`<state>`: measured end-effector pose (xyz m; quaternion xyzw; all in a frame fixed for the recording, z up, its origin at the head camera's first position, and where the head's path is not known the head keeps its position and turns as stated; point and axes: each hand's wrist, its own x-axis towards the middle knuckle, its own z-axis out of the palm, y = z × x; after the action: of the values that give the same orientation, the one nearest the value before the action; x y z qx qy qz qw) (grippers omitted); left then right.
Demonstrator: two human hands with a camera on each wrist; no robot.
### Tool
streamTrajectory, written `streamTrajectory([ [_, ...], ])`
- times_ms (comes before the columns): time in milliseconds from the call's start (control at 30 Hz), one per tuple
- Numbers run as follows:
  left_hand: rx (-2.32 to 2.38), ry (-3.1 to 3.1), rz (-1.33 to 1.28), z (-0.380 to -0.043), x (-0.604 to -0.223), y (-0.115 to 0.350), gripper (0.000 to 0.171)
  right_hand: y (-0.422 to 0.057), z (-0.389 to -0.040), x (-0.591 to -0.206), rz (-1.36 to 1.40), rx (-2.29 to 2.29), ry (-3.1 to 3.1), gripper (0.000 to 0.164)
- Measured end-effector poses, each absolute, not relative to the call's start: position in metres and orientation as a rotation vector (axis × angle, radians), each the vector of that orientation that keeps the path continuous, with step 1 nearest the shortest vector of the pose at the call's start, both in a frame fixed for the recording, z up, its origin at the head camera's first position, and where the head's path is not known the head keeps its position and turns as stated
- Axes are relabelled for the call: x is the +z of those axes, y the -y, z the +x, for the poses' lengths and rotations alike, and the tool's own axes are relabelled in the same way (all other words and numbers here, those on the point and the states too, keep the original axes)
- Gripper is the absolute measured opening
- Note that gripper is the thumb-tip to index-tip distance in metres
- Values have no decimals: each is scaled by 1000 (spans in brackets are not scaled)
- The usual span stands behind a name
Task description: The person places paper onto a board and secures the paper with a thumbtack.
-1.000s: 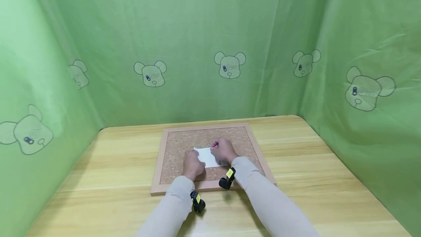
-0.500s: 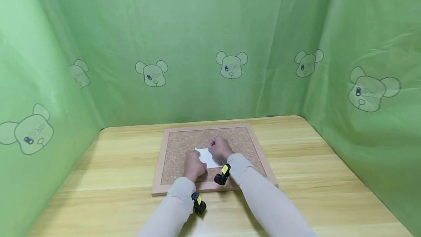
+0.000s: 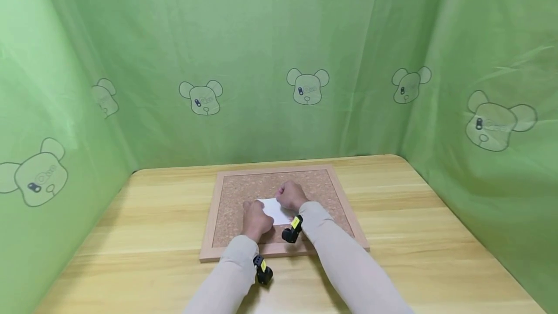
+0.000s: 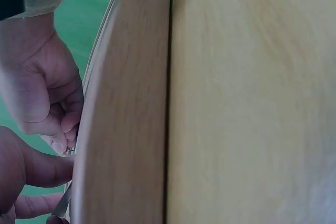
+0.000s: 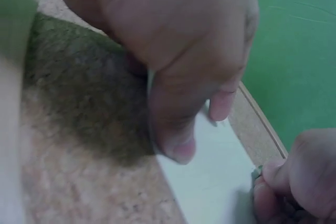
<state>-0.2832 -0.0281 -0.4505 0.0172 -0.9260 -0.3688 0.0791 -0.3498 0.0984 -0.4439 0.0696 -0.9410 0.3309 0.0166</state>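
A white sheet of paper lies on the framed cork board. My left hand holds its left side. In the right wrist view the left thumb lies at the paper's near edge, with a fingertip by the far edge. My right hand, fingers curled, pinches at the paper's far edge. At its fingertips a small green piece shows; I cannot tell what it is. In the left wrist view the right hand and left hand are close together, partly hidden by the board's frame.
The board's pale wooden frame rests on a wood-grain table. Green curtains printed with bear heads stand behind and at both sides. Both wrists carry small black cameras.
My right hand and wrist have shifted slightly left along the paper's far edge. The left hand stays at the paper's left side.
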Motion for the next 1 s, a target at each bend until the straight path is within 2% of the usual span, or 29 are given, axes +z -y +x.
streamTrajectory([
  [200, -1108, 2786, 50, -284, -449, 30, 43, -95, -357, -439, 174, 909, 3046, 18],
  [433, -1143, 2815, 83, -284, -448, 29, 46, -88, -359, -436, 79, 803, 3104, 29],
  [633, -1138, 2811, 84, -285, -449, 29, 46, -88, -359, -433, 13, 765, 3121, 19],
  [1000, -1171, 2811, 104, -285, -448, 29, 47, -85, -356, -434, 48, 787, 3108, 18],
])
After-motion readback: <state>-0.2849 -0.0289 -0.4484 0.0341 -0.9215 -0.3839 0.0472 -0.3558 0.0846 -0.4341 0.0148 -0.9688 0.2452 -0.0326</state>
